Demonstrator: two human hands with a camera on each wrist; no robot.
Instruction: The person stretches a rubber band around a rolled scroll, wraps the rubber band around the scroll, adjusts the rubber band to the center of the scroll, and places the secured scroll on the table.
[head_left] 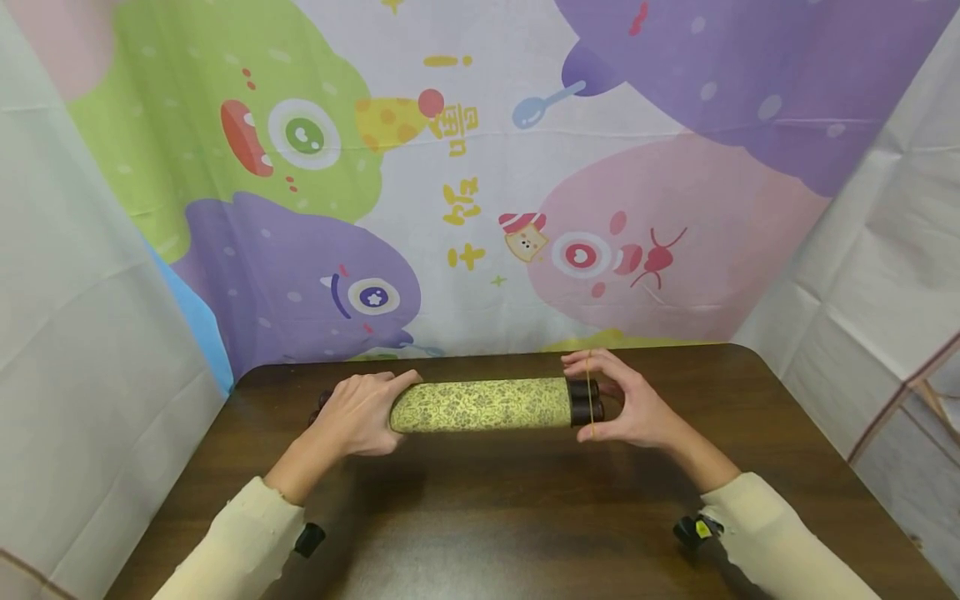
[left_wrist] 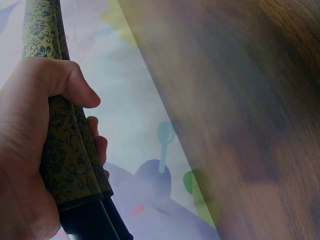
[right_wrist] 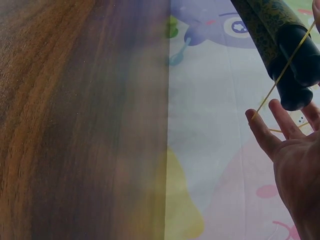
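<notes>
A scroll (head_left: 487,406) in yellow-green floral brocade, rolled from both ends into two parallel rolls, is held level above the table. My left hand (head_left: 360,417) grips its left part, thumb across the brocade and fingers wrapped underneath, as the left wrist view shows. Dark end knobs (right_wrist: 296,95) stick out at the right end. There my right hand (head_left: 636,407) stands with fingers and thumb spread apart. A thin yellow rubber band (right_wrist: 280,77) is stretched across these fingers and passes in front of the knobs.
The dark wooden table (head_left: 480,517) extends under both arms. Behind its far edge hangs a curtain (head_left: 465,308) printed with cartoon monsters, and pale cloth walls (head_left: 885,292) stand at both sides. Dark straps (head_left: 693,531) show near the sleeve cuffs.
</notes>
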